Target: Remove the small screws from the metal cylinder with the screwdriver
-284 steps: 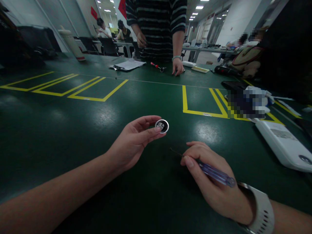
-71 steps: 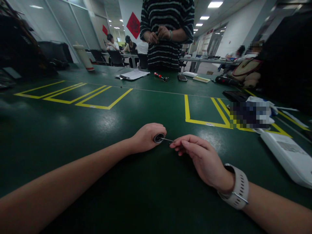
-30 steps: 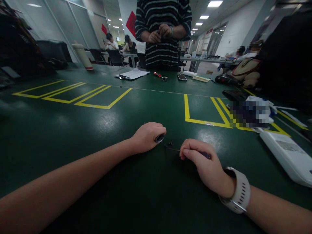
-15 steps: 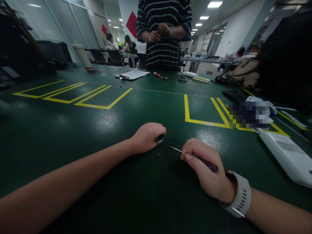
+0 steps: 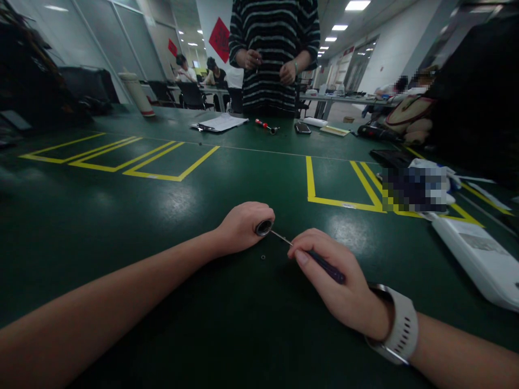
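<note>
My left hand [image 5: 244,227] is closed around a round, hollow metal part [image 5: 264,228], its dark opening turned toward my right side. My right hand [image 5: 333,270] grips a screwdriver [image 5: 326,267] by its dark purple handle. The thin shaft points left, and its tip meets the near edge of the metal part's opening; whether it goes inside, I cannot tell. On the green table just below my left hand lies a small nut-like ring [image 5: 263,257].
Yellow tape outlines [image 5: 152,176] mark the green table [image 5: 182,308]. Across it stands a person in a striped top [image 5: 271,86]. Papers [image 5: 223,122], a red-handled tool [image 5: 265,126] and a phone [image 5: 302,128] lie near them. A cup [image 5: 138,94] stands left; a white case [image 5: 478,259] lies right.
My right hand has moved left, bringing the screwdriver tip to the metal part's opening. My left hand has barely shifted. The person opposite has drawn their hands apart.
</note>
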`<state>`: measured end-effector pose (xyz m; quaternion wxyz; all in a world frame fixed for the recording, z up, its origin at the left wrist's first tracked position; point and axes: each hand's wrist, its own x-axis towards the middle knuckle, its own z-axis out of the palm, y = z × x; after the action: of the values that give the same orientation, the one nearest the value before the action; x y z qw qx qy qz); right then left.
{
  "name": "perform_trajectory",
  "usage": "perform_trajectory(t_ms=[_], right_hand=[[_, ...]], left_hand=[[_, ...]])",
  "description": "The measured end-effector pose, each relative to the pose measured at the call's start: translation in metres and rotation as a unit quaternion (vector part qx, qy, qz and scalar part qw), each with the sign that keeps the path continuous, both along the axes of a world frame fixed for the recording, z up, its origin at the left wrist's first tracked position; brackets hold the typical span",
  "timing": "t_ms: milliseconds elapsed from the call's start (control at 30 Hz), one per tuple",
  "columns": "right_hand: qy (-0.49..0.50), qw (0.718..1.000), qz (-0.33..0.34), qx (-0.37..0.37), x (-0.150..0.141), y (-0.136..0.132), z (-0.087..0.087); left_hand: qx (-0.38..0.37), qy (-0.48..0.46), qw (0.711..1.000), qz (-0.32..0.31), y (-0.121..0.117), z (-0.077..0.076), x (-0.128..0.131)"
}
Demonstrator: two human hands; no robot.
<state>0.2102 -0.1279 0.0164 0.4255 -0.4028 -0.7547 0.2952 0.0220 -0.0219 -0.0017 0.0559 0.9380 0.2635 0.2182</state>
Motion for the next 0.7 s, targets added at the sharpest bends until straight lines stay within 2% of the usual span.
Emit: perform_trajectory(t_ms=[133,300,400,567,700], right_hand=[[-0.023,0.999,0.015,-0.036,-0.0018,0.0038,-0.0008],[0.009,0.996,0.059,-0.069,-0.0006,0.0065,0.0007],[0.024,0.995,0.046,-0.081,0.0015,0.0057,0.0003],[0.021,0.998,-0.004,-0.055,0.001,0.0038,-0.002],[0.008,0.996,-0.007,-0.09,0.0005,0.0063,-0.0028]], left_hand=[[0.014,0.007,1.0,-0.01,-0.0007,0.0012,0.0008],[0.013,0.0,1.0,0.001,-0.0026,0.003,0.0016],[0.002,-0.003,1.0,0.014,-0.0027,0.0024,0.0014],[0.008,0.01,1.0,0.003,-0.0005,0.0009,0.0011],[0.03,0.033,0.999,-0.001,-0.001,0.0032,0.0018]])
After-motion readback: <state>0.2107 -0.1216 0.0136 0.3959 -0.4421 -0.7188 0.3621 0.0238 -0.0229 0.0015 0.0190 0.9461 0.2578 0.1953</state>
